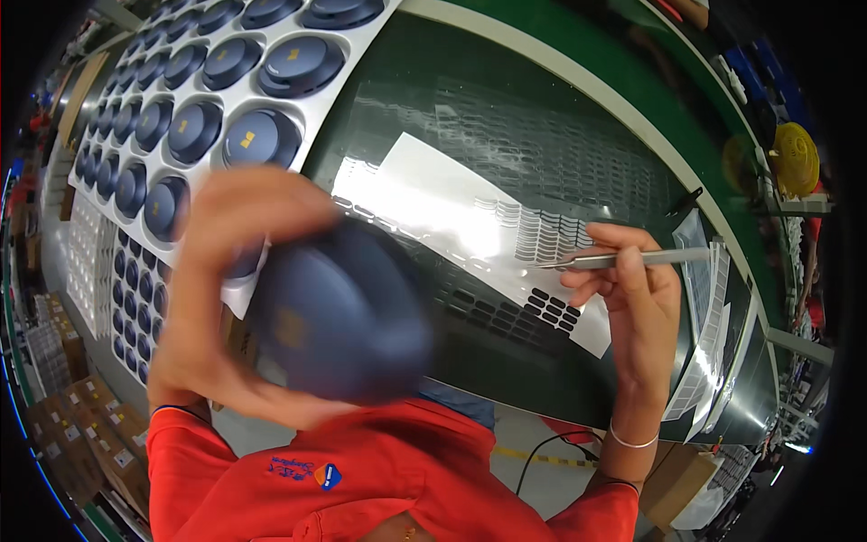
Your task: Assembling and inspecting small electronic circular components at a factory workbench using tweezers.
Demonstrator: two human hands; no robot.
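My left hand point(200, 280) is wrapped round a dark blue, oval headphone ear cup point(348, 316), blurred and raised close to the camera. A small yellowish mark shows on its face. Between the fingers of my right hand point(637, 294) is a pair of metal tweezers point(596, 262), its tips pointing left over a white backing sheet point(424, 172). Rows of thin curved outlines cover part of that sheet, and several dark oblong stickers point(551, 307) sit near its right end. Whether the tips touch the sheet or grip anything, I cannot tell.
A white moulded tray point(312, 117) of similar ear cups lies at the left. Under the sheet is a dark green tabletop point(388, 90) with clear film on it. More sheets point(709, 334) are stacked at the right edge. Cardboard boxes point(86, 415) stand at the lower left.
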